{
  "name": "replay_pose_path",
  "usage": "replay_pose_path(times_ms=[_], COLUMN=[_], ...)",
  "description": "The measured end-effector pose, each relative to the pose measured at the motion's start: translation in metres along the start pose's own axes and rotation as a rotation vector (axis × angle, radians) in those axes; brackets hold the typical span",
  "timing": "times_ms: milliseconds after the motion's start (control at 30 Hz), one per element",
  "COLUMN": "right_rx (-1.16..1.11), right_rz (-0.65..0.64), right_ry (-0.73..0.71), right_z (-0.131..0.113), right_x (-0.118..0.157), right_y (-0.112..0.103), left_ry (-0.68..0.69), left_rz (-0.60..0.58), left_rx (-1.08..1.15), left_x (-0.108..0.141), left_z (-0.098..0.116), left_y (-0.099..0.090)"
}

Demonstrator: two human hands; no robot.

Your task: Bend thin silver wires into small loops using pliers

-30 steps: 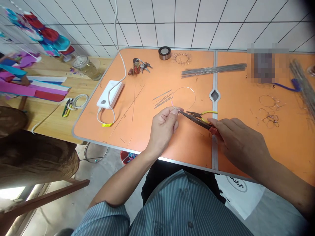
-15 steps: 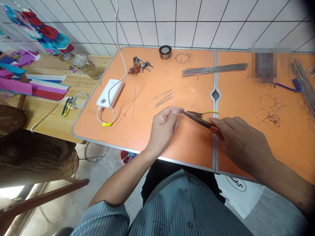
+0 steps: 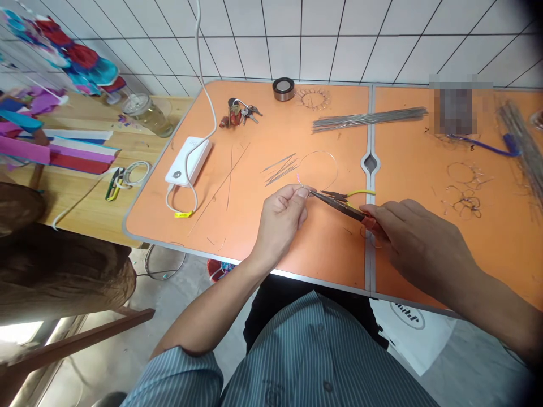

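My left hand [image 3: 283, 217] pinches a thin wire ring [image 3: 337, 168] at its near edge, between thumb and forefinger. Long-nosed pliers [image 3: 339, 207] with red handles are gripped in my right hand [image 3: 418, 240]. Their tips meet the wire right beside my left fingertips. Whether the jaws are fully closed on the wire is too small to tell. Just behind the pliers lies a second tool with yellow handles [image 3: 361, 193], partly covered by them. Short cut wires [image 3: 282, 169] lie on the orange table [image 3: 254, 232] left of the ring.
A white power bank [image 3: 189, 161] with a cable stands at the left, keys [image 3: 248, 115] behind it. Black tape [image 3: 283, 89] and a bundle of straight wires [image 3: 369, 120] lie at the back. Bent wire pieces [image 3: 466, 200] are at the right. A metal-edged seam [image 3: 370, 226] crosses the table.
Both hands, the ring and the pliers hold nearly the same place. Only a slight shift of the whole view shows.
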State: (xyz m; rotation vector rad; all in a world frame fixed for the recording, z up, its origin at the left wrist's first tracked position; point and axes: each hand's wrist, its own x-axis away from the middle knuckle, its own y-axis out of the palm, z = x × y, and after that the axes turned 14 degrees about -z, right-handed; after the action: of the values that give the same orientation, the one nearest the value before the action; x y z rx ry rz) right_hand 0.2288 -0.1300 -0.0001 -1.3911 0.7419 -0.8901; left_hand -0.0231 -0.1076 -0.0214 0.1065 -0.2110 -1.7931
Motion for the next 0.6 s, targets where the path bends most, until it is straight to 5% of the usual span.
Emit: replay_pose_path(times_ms=[600], right_rx=[-0.341], right_rz=[-0.201], right_ry=[0.069], right_z=[0.0052], right_x=[-0.0022], right_y=[0.0], left_ry=[-0.009], left_rz=[-0.032], left_rx=[0.035], left_x=[-0.0008], left_z=[-0.0035], left_y=[0.0003])
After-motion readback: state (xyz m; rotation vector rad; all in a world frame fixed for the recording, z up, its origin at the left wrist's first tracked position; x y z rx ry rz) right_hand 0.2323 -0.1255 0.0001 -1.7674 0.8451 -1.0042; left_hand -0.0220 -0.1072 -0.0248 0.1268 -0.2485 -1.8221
